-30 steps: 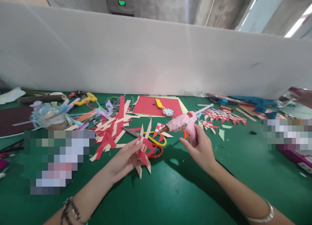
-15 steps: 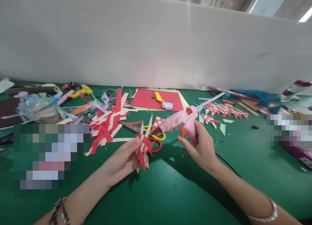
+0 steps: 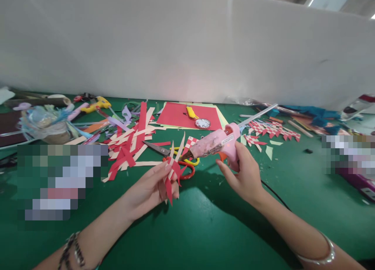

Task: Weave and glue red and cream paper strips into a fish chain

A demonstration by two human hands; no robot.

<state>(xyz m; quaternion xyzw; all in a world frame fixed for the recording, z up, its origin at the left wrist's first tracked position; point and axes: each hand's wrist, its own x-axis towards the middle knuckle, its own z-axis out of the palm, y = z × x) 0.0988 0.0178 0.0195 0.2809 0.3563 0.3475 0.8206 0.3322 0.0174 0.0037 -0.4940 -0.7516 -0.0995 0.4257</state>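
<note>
Pinched between the fingers of my left hand (image 3: pixel 155 184) is a small woven piece of red and cream paper strips (image 3: pixel 173 169), its loose ends sticking up and hanging down. My right hand (image 3: pixel 244 176) is closed round the handle of a pink glue gun (image 3: pixel 215 143), with a clear glue stick jutting from its back. The nozzle points left at the woven piece; whether it touches the paper I cannot tell. Behind the piece lie scissors (image 3: pixel 187 172) with red and yellow handles, partly covered by my left hand and the paper.
Loose red and cream strips (image 3: pixel 129 157) lie to the left. Red paper sheets (image 3: pixel 172 116) at the back carry a yellow cutter (image 3: pixel 191 113) and a round dial (image 3: pixel 202 123). Checkered woven pieces (image 3: pixel 272 130) are at right. A yellow glue gun (image 3: pixel 101 103) lies back left.
Both hands keep their grips and stay nearly in place. The view has shifted slightly, and the glue gun's nozzle still sits close to the woven paper piece.
</note>
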